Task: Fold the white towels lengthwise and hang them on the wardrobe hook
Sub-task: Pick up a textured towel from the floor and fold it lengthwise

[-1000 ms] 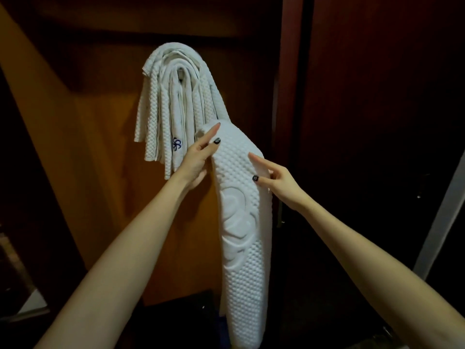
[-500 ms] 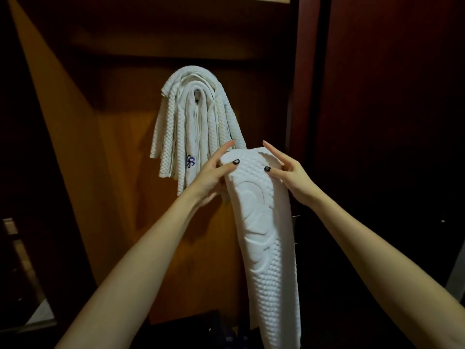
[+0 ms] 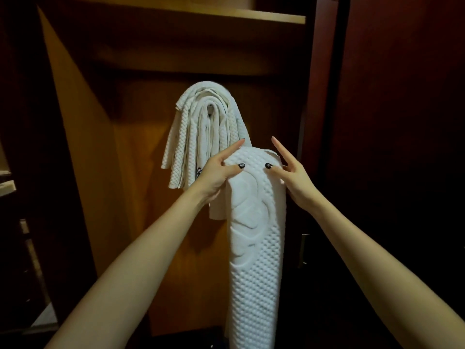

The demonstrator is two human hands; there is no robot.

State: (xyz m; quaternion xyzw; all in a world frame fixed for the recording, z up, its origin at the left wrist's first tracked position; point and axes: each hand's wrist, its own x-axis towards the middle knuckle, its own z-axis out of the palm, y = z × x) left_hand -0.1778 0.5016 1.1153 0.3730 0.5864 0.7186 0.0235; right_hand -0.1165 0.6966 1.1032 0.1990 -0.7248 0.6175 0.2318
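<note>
Now, left hand (image 3: 216, 172): thumb in front, fingers behind, pinching the folded towel (image 3: 254, 235) at its top left.
Right hand (image 3: 292, 175): pinches its top right likewise.
Folded towel: mid-frame, hanging between both hands.
Hung towels (image 3: 201, 132): upper centre, over the hook (image 3: 210, 108).

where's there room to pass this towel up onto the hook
Free: the bare back panel between the shelf and the top of the hung towels, and the wood left of them. Crowded: the hook, wrapped in towel layers, and lower right of it, where the left hand and right hand hold the folded towel.
</note>
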